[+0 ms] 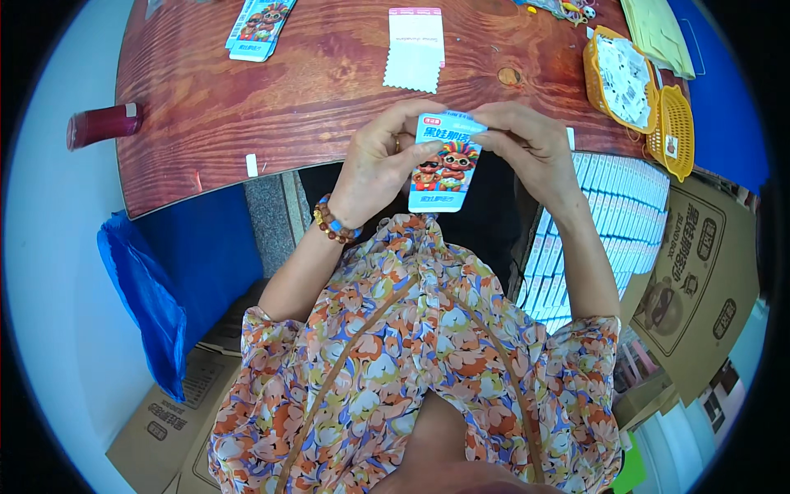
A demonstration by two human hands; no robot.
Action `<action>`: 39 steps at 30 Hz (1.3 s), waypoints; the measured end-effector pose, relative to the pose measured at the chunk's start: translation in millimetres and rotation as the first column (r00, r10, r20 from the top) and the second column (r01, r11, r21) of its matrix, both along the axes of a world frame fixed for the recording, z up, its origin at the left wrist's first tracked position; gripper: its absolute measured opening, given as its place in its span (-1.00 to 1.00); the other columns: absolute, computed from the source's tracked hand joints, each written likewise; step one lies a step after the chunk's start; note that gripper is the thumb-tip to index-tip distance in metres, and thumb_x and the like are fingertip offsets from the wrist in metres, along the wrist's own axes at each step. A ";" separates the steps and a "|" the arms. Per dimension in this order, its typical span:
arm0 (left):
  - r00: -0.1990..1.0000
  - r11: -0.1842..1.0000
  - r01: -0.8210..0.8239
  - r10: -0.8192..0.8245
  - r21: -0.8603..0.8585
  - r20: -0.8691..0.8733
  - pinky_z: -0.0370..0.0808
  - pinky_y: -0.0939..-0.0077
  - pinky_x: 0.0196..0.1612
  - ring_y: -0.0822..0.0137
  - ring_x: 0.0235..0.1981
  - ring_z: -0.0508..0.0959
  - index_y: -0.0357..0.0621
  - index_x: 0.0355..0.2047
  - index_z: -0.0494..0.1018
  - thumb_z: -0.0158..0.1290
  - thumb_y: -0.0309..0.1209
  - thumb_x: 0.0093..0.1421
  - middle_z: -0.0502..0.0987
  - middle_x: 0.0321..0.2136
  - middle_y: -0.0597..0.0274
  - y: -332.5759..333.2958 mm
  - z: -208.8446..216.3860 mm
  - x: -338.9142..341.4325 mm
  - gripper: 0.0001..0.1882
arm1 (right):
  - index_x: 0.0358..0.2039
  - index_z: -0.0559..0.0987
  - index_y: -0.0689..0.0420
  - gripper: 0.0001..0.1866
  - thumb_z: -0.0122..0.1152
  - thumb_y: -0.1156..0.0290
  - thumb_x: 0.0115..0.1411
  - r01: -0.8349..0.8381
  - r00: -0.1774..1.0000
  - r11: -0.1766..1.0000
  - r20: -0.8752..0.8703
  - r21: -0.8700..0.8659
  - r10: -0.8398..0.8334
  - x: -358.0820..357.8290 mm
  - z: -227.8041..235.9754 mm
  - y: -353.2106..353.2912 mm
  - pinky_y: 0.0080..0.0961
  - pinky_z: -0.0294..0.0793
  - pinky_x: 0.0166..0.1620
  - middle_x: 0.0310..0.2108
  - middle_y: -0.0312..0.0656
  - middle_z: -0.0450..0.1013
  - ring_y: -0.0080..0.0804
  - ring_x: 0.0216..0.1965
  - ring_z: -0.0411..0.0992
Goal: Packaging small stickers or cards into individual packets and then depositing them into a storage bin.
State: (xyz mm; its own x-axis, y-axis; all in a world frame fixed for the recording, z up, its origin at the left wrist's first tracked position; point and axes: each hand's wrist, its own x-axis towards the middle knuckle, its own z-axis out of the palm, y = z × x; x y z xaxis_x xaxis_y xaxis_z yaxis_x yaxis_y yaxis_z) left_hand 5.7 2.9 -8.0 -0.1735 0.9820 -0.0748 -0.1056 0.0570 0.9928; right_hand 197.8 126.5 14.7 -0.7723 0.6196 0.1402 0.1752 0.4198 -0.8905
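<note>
In front of my chest I hold a small light-blue cardboard box (448,177) printed with two cartoon figures in rainbow headdresses. My left hand (380,160) grips its left side, the thumb lying across the printed front. At the upper right corner, my right hand (527,146) pinches the top end between thumb and fingers. Part of the top edge is hidden by the fingers, so I cannot tell whether its flap is closed. Beyond the hands, white paper pieces with a zigzag edge and a pink strip (414,49) lie on the reddish wooden table (329,82).
Flat blue printed boxes (257,31) lie at the far left. A dark red cylinder (104,127) rests at the left table edge. Yellow baskets (650,123), one holding white packets, stand right. Rows of white boxes (609,206) and a brown carton (687,263) are below; a blue bag (148,288) hangs left.
</note>
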 end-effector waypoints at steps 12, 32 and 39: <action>0.827 0.942 -0.199 0.310 0.271 -0.469 0.22 0.12 0.32 -0.07 0.28 0.26 -0.28 0.38 -0.05 0.28 -0.36 0.09 0.21 0.25 -0.21 17.2 0.3 -1.9 -0.03 | 0.07 0.44 0.27 -0.68 -0.02 0.39 0.37 -0.138 0.817 0.273 -0.265 -0.952 -0.512 -38.8 -24.9 -0.5 -0.41 0.60 -0.03 -0.06 -0.12 0.52 -0.37 -0.08 0.55; 0.768 0.956 -0.289 0.261 0.047 -0.586 0.39 0.23 0.14 0.04 0.09 0.40 -0.24 0.26 0.14 0.42 -0.32 -0.09 0.33 0.03 -0.05 -28.2 15.7 -55.2 -0.05 | -0.03 0.48 0.19 -0.41 0.45 0.15 -0.02 0.003 0.818 0.927 0.532 0.375 -0.218 -117.7 -7.1 89.8 -0.15 0.38 0.00 0.01 -0.01 0.34 -0.08 -0.05 0.44; 0.813 0.973 -0.229 0.191 -0.001 -0.550 0.39 0.20 0.13 0.00 0.09 0.40 -0.25 0.24 0.16 0.44 -0.27 -0.13 0.35 0.02 -0.06 -21.9 15.9 -56.6 -0.02 | -0.21 0.51 0.22 -0.72 0.34 0.35 0.15 0.200 0.951 0.974 0.260 -0.102 -0.168 -103.8 -27.0 113.6 -0.55 0.42 -0.39 -0.46 -0.29 0.46 -0.55 -0.44 0.44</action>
State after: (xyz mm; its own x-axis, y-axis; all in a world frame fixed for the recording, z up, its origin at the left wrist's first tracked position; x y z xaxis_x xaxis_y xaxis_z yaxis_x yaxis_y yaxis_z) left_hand -50.9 -19.0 7.9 -0.4064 0.9131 0.0314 0.4318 0.1617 0.8874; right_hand 94.1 240.1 -12.3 -0.6434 0.7545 -0.1295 0.4614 0.2472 -0.8521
